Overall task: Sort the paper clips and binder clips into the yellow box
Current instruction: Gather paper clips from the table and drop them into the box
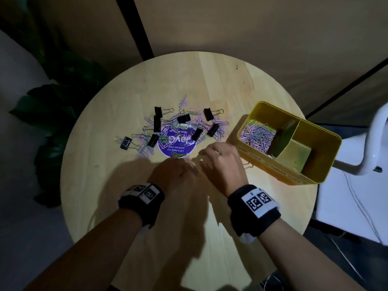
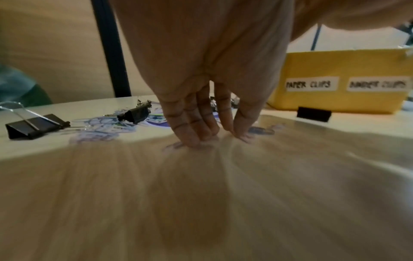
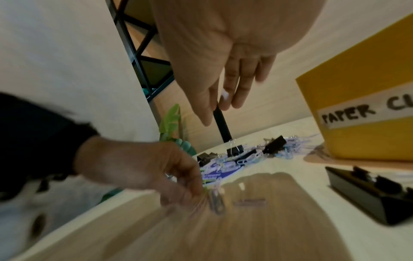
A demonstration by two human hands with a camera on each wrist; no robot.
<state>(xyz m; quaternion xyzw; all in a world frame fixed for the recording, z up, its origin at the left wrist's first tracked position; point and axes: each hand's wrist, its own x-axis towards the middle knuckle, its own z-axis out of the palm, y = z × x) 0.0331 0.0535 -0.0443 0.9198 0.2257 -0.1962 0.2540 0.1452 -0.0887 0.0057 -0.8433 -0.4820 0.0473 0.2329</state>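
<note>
Pastel paper clips [image 1: 218, 123] and several black binder clips [image 1: 126, 142] lie heaped mid-table around a round purple sticker [image 1: 176, 147]. The yellow box [image 1: 283, 172] stands to the right, labelled "paper clips" and "binder clips" [image 2: 377, 84]. Its left compartment holds paper clips [image 1: 258, 135]; the right one shows only its bare floor. My left hand [image 1: 190, 164] presses straight fingertips [image 2: 196, 141] on a few paper clips [image 3: 215, 201] on the wood. My right hand [image 1: 202, 158] hovers beside it, fingers relaxed, holding nothing [image 3: 220, 111]. One binder clip [image 3: 366, 192] lies in front of the box.
The table [image 1: 147, 206] is round and wooden, with bare wood between my hands and its near edge. A dark leafy plant [image 1: 52, 114] stands off the left side. A white chair [image 1: 367, 148] is close behind the box on the right.
</note>
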